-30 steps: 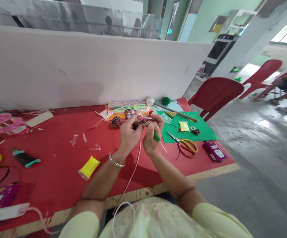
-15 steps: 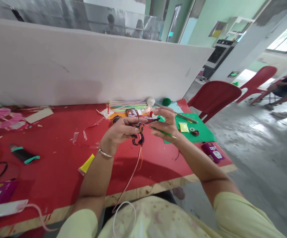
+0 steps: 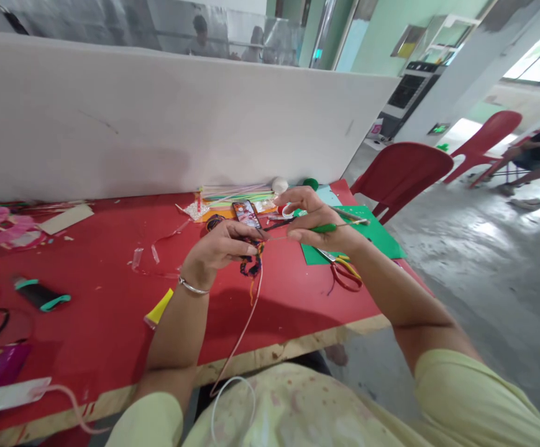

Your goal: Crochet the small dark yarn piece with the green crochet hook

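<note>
My left hand (image 3: 223, 247) pinches a small piece of crochet (image 3: 251, 268) in dark yarn flecked with orange; it hangs in a loop below the fingers. My right hand (image 3: 314, 217) is closed around the green handle of a crochet hook (image 3: 324, 228). The hook's thin shaft points left toward the yarn at my left fingertips; whether its tip is in a stitch is too small to tell. Dark yarn also stretches up toward my right fingers. Behind the hands a lit phone (image 3: 246, 214) lies on the red table (image 3: 111, 310).
Scissors (image 3: 347, 276) with red and yellow handles lie beneath my right forearm, partly on a green sheet (image 3: 384, 245). A yellow packet (image 3: 158, 308) lies by my left forearm. A dark cutter (image 3: 41, 293) is farther left. A white board (image 3: 158, 124) stands behind the table.
My right hand has shifted right, drawing the hook farther from my left hand and turning it more level. Scissors now show beneath the right forearm. The view has tilted slightly.
</note>
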The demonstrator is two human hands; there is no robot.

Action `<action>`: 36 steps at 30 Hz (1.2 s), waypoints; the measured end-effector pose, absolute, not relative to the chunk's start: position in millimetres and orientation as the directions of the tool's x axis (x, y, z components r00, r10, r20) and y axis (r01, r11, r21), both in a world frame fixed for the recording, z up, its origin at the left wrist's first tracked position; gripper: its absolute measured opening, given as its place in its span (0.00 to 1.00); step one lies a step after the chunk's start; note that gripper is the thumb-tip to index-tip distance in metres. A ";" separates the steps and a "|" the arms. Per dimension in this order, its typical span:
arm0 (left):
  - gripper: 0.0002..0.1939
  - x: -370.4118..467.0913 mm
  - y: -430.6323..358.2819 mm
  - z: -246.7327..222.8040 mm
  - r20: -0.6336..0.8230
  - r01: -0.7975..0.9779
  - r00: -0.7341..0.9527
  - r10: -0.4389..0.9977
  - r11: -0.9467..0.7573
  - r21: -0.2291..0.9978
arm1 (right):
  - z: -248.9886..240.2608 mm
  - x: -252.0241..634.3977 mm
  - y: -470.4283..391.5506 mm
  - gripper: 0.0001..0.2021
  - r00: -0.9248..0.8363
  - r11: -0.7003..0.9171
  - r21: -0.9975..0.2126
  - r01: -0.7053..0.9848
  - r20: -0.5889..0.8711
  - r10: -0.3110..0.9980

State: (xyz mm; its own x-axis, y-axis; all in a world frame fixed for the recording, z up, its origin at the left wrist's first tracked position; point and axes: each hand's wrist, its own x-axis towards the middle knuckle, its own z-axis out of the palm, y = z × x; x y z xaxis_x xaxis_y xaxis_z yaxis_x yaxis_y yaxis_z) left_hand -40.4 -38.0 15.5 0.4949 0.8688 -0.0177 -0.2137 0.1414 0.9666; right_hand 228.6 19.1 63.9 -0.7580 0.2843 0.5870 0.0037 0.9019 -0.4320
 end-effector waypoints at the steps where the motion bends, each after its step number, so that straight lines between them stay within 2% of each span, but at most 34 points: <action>1: 0.21 -37.5 -38.6 15.5 -0.013 -0.188 0.493 0.870 0.121 0.975 | 59.6 227.6 19.4 0.13 -0.757 0.846 -0.533 -0.012 0.558 0.341; 3: 0.20 -27.6 -39.4 14.0 0.034 -0.155 0.445 0.895 0.039 0.987 | 45.5 220.2 16.3 0.18 -0.726 0.699 -0.714 -0.036 0.500 0.473; 5: 0.19 -14.0 -39.5 10.7 0.164 -0.176 0.308 0.937 -0.114 0.978 | 26.2 205.0 7.8 0.24 -0.626 0.551 -0.832 -0.064 0.463 0.627; 7: 0.19 -1.1 -39.4 6.7 0.310 -0.109 0.155 0.938 -0.295 0.949 | 6.6 184.9 -4.3 0.28 -0.446 0.426 -0.896 -0.127 0.436 0.782; 9: 0.22 7.5 -40.2 4.0 0.406 0.062 -0.024 0.914 -0.404 0.913 | -8.2 165.2 -17.1 0.28 -0.255 0.422 -0.896 -0.138 0.443 0.859; 12: 0.25 11.6 -43.9 3.6 0.418 0.194 -0.156 0.895 -0.387 0.901 | -17.8 144.8 -32.1 0.24 -0.004 0.606 -0.795 -0.016 0.606 0.795; 14: 0.26 12.4 -47.2 5.0 0.388 0.195 -0.194 0.901 -0.352 0.915 | -18.9 137.4 -37.2 0.21 0.080 0.690 -0.719 0.087 0.695 0.714; 17: 0.25 16.0 -50.6 7.2 0.398 0.196 -0.231 0.888 -0.359 0.913 | -21.3 131.3 -36.2 0.18 0.146 0.716 -0.674 0.182 0.738 0.658; 19: 0.20 18.1 -50.6 8.1 0.386 0.148 -0.213 0.898 -0.360 0.921 | -24.6 128.9 -30.8 0.19 0.200 0.711 -0.668 0.219 0.744 0.638; 21: 0.15 15.9 -48.9 9.5 0.302 -0.018 -0.141 0.943 -0.308 0.951 | -27.2 128.2 -23.1 0.23 0.224 0.705 -0.683 0.191 0.730 0.646; 24: 0.15 1.2 -45.0 13.6 0.113 -0.327 0.114 0.987 -0.070 0.942 | -24.9 132.3 -9.3 0.27 0.080 0.621 -0.783 -0.030 0.618 0.782; 26: 0.18 -12.0 -43.0 16.8 0.043 -0.365 0.276 0.960 0.064 0.929 | -18.0 139.5 0.8 0.28 -0.154 0.481 -0.856 -0.191 0.510 0.846; 27: 0.19 -17.7 -42.4 18.2 0.022 -0.364 0.292 0.956 0.090 0.927 | -13.1 144.5 6.1 0.27 -0.285 0.423 -0.876 -0.230 0.476 0.832; 29: 0.22 -25.1 -41.7 20.0 -0.006 -0.328 0.309 0.951 0.112 0.938 | -1.3 156.5 16.5 0.26 -0.476 0.380 -0.893 -0.243 0.450 0.756; 31: 0.22 -27.0 -41.4 20.5 -0.016 -0.282 0.320 0.947 0.112 0.953 | 11.8 169.3 25.7 0.26 -0.604 0.402 -0.897 -0.184 0.426 0.674; 36: 0.20 -24.1 -41.1 18.2 -0.015 -0.201 0.346 0.938 0.089 0.976 | 41.8 190.1 36.9 0.22 -0.772 0.458 -0.887 -0.058 0.331 0.543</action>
